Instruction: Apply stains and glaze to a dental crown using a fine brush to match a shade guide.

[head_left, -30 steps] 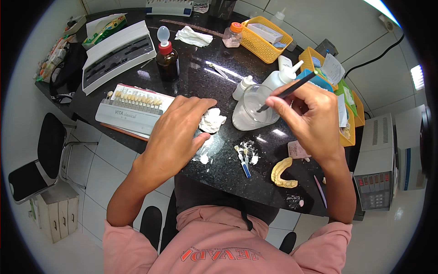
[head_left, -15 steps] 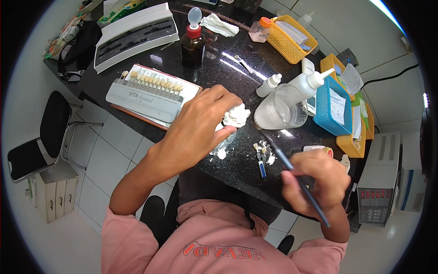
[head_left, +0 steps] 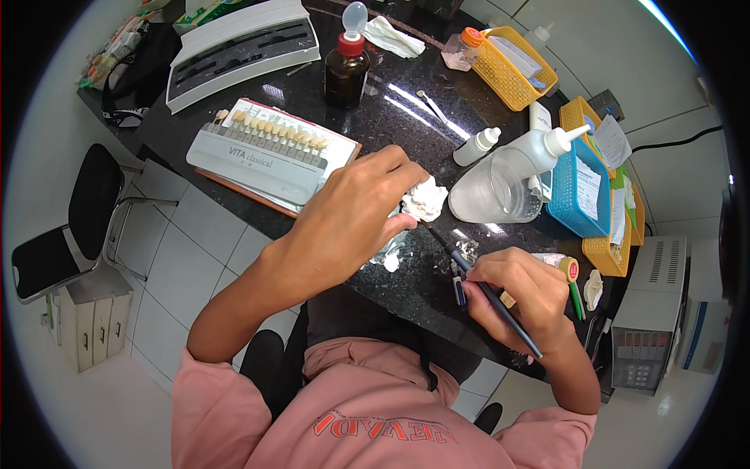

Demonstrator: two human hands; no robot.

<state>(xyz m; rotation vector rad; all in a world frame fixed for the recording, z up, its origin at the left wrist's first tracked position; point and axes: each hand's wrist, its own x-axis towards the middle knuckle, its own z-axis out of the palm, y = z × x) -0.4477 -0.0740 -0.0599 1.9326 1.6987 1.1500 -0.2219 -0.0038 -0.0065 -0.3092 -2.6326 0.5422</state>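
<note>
My left hand [head_left: 355,215] reaches over the dark table edge, its fingers closed around a crumpled white tissue [head_left: 426,199]. In my right hand [head_left: 523,293] a slim brush with a dark blue handle [head_left: 506,313] is pinched like a pen. The brush tip meets the lower side of the tissue near my left thumb; whether it presses in is hard to see. Below my left hand lies some white powder [head_left: 391,263]. Beside my right fingers is a small blue-ended piece [head_left: 458,291], partly hidden. Farther right of the tissue stands a clear plastic cup [head_left: 484,195].
A tooth shade guide [head_left: 254,168] lies on a white pad at left. Behind stand a brown dropper bottle [head_left: 346,78] and an open white case [head_left: 242,59]. White squeeze bottles [head_left: 539,148], a blue basket [head_left: 576,205] and yellow baskets [head_left: 512,66] line the right side.
My right hand has moved left and slightly up, bringing the brush tip from beside the cup's base to the tissue. My left hand keeps its hold. The whole view has shifted a little.
</note>
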